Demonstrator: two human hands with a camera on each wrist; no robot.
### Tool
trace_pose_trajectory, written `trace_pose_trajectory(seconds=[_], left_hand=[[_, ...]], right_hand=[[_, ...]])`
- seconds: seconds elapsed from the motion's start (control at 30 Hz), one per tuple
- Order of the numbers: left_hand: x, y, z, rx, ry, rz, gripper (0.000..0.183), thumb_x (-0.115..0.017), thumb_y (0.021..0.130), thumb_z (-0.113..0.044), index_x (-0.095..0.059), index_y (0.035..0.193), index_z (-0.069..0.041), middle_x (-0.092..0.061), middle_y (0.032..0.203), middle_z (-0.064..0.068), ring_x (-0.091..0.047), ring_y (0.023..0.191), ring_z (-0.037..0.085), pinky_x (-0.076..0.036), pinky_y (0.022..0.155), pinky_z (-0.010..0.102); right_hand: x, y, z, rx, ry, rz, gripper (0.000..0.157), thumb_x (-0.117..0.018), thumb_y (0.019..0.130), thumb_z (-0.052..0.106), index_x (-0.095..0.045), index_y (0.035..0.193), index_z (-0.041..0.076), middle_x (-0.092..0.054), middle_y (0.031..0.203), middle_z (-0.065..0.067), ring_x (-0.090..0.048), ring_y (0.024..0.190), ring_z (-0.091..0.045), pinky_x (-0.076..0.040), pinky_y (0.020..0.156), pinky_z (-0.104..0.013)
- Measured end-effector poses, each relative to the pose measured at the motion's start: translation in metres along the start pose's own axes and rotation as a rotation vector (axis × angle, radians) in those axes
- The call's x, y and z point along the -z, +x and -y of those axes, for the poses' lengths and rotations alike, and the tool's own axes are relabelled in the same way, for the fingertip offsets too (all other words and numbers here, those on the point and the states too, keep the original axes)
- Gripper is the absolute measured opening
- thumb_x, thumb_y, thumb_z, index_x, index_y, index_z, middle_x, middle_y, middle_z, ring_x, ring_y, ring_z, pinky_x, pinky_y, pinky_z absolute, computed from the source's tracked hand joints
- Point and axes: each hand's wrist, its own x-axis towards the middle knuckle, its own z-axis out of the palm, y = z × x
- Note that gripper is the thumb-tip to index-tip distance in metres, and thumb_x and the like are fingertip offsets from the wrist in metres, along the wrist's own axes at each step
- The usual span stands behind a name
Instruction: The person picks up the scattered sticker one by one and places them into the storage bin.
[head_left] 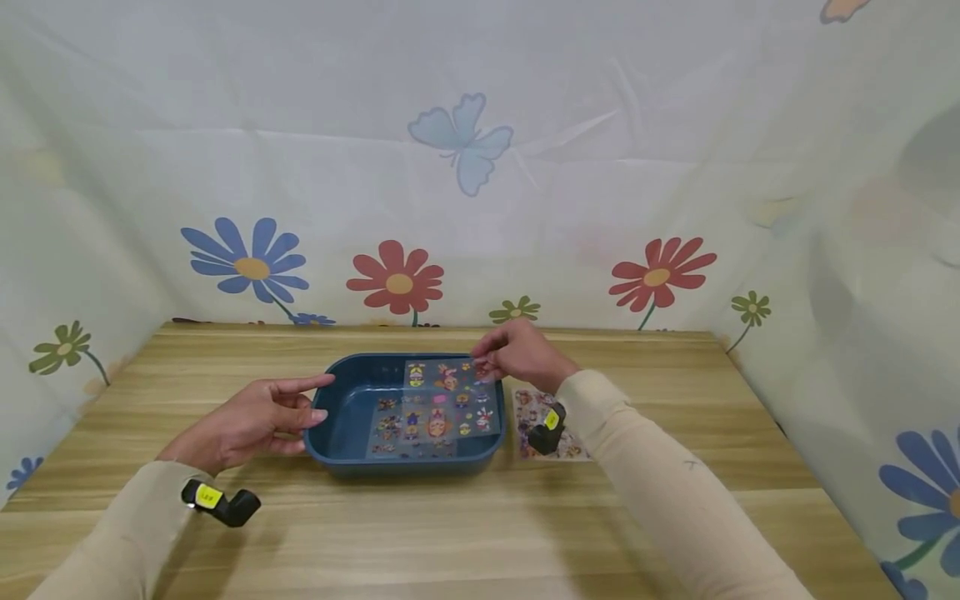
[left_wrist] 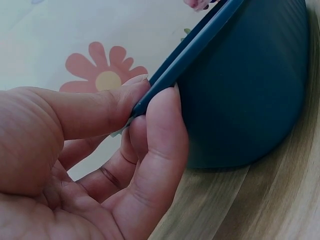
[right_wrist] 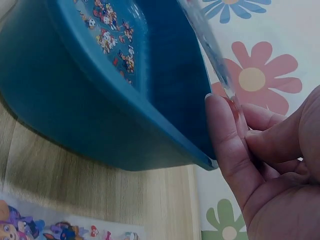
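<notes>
A blue plastic basin (head_left: 337, 462) stands on the wooden table, its left rim pinched between the thumb and fingers of my left hand (head_left: 251, 421). My right hand (head_left: 525, 354) pinches the upper right corner of a clear sticker sheet (head_left: 450, 396) printed with small cartoon figures. That sheet slants over the right part of the basin. Beneath it, on the basin's floor, lies another transparent sticker sheet (right_wrist: 107, 35), partly covered in the head view. In the right wrist view the fingers stand right at the basin's rim with the held sheet's edge between them.
Right of the basin, a further sticker sheet (head_left: 528, 425) lies on the table (head_left: 420, 542), partly behind the right wrist's camera. A white cloth backdrop (head_left: 322, 167) with printed flowers and a butterfly hangs behind the table and along both sides.
</notes>
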Motion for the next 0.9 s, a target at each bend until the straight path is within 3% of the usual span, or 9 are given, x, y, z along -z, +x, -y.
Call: trace_pose_trajectory(seconds=[0.67, 0.9], left_hand=[[-0.001, 0.004, -0.001, -0.004, -0.011, 0.003, 0.081, -0.077, 0.086, -0.023, -0.034, 0.154, -0.021, -0.056, 0.096, 0.005, -0.068, 0.069, 0.017, -0.061, 0.072, 0.031], [-0.001, 0.002, -0.001, 0.007, -0.003, 0.005, 0.081, -0.076, 0.086, -0.023, -0.033, 0.155, -0.022, -0.055, 0.098, 0.006, -0.068, 0.072, 0.018, -0.061, 0.072, 0.031]], right_hand=[[-0.011, 0.014, 0.006, -0.029, -0.004, 0.034, 0.028, -0.055, 0.089, -0.014, -0.067, 0.114, -0.011, -0.071, 0.108, -0.021, -0.074, 0.082, -0.021, -0.061, 0.073, -0.032], [-0.015, 0.02, 0.009, -0.038, -0.013, 0.072, 0.022, -0.058, 0.091, -0.009, -0.07, 0.109, -0.006, -0.073, 0.102, -0.019, -0.074, 0.078, -0.02, -0.061, 0.072, -0.033]])
